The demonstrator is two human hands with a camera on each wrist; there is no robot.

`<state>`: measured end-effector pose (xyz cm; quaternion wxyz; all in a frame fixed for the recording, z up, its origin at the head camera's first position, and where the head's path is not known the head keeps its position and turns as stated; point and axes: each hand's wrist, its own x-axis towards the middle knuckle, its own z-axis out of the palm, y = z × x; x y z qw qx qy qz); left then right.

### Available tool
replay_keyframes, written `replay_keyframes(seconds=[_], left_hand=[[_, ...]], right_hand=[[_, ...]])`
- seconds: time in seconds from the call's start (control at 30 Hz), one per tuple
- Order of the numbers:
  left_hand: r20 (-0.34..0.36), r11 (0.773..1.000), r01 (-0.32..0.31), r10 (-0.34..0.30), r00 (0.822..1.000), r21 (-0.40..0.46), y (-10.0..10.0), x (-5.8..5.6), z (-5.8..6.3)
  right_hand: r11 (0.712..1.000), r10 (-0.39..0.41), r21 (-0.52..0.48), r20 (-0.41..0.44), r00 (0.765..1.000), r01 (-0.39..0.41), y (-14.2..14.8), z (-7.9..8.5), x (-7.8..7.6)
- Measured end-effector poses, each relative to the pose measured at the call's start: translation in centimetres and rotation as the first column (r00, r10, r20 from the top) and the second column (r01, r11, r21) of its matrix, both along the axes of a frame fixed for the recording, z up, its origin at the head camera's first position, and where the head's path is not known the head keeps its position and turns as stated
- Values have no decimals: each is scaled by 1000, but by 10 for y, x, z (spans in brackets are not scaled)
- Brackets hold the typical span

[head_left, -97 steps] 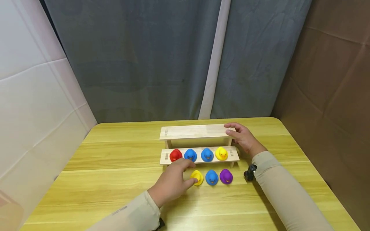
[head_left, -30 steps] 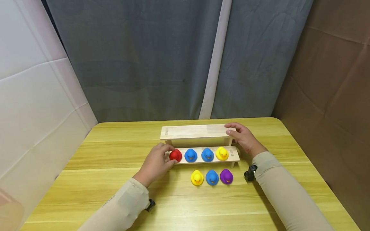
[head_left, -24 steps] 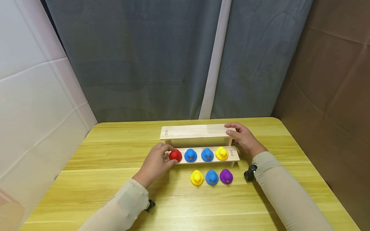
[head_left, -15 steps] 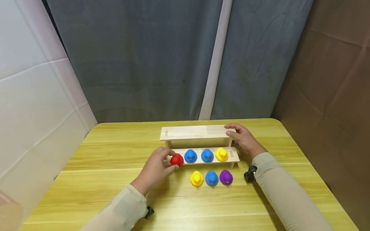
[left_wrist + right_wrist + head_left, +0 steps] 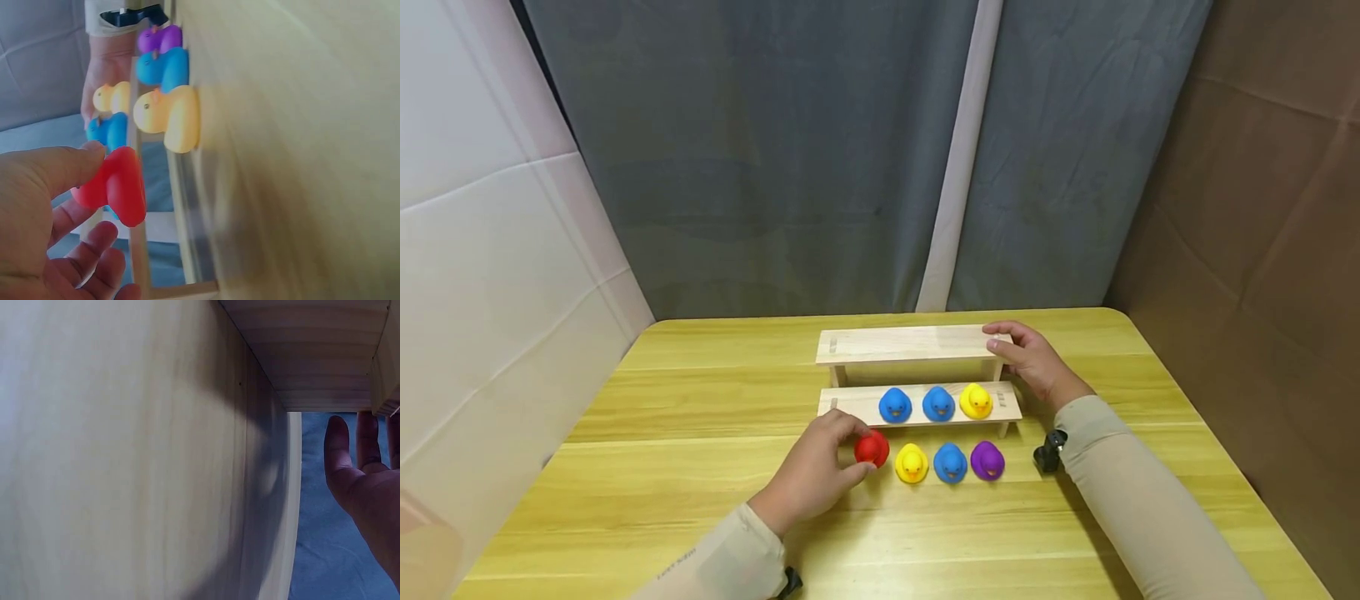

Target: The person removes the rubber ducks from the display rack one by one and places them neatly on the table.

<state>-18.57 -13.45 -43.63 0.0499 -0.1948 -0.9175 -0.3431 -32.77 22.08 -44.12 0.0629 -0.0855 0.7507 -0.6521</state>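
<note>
My left hand (image 5: 811, 475) pinches a red rubber duck (image 5: 872, 449) between thumb and fingers, low in front of the lower shelf's left end. The left wrist view shows the red duck (image 5: 119, 187) above the tabletop, held at its side. To its right a yellow duck (image 5: 912, 463), a blue duck (image 5: 951, 462) and a purple duck (image 5: 987, 461) stand in a row on the table. My right hand (image 5: 1032, 358) grips the right end of the two-tier wooden stand's upper shelf (image 5: 910, 343); the right wrist view shows its fingers (image 5: 338, 440) at the shelf's end.
On the lower shelf (image 5: 857, 404) sit two blue ducks, one of them (image 5: 895, 405) nearer the left, and a yellow duck (image 5: 976, 401). The wooden table (image 5: 700, 400) ends at a grey curtain (image 5: 760, 167) behind, with a white cloth left and a brown one right.
My left hand went from the front-row yellow duck to the red duck, took it off the lower shelf's left end and brought it forward and down. The right hand stays put.
</note>
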Motion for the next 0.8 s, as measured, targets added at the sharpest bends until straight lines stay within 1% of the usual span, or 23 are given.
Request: replay_keyframes(seconds=[0.17,0.43,0.6,0.8], left_hand=[[-6,999,4,-4,1000,-37,1,2,-8],[49,996,11,-7,999,-85,3,-1,-17],[41,994,5,-1,999,-105,3,-1,-19],[28,991,5,-2,1000,-136,4,-1,-18]], right_hand=[[1000,-3,-1,-3,1000,3,0,0,1],[1000,-8,8,-2,1000,8,0,1,1],[1000,-8,7,-6,1000,8,0,0,0],[1000,-9,2,-10,1000,9,0,1,1]])
